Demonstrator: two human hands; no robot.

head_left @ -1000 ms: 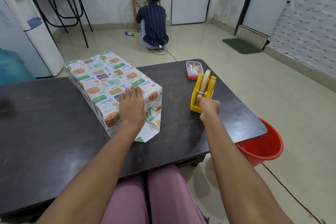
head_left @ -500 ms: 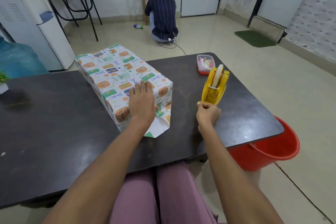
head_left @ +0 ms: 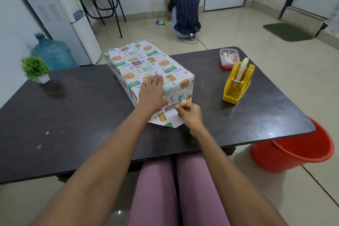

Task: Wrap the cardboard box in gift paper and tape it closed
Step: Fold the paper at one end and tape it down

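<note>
From the head camera, the gift-wrapped box [head_left: 146,68] lies lengthwise on the dark table [head_left: 73,115], its near end pointing toward the person. The left hand [head_left: 151,92] lies flat on top of it near that end, fingers straight and together, pressing the paper down. The right hand [head_left: 189,114] is at the near lower corner just beside the left one, fingers curled with thumb and forefinger pinched; it seems to hold a short strip of tape against the paper, though the strip is too small to be sure of. A loose flap of paper [head_left: 168,120] spreads on the table under both hands, white underside up.

To the right, well apart from the box, stands a yellow tape dispenser [head_left: 237,83] with a roll in it. Behind that is a clear tub with a red base [head_left: 229,58], holding small scraps I cannot make out. A red bucket [head_left: 293,152] sits on the floor by the table's right corner.

The wrapping is white, printed with orange, green and teal presents and blue scissors
</note>
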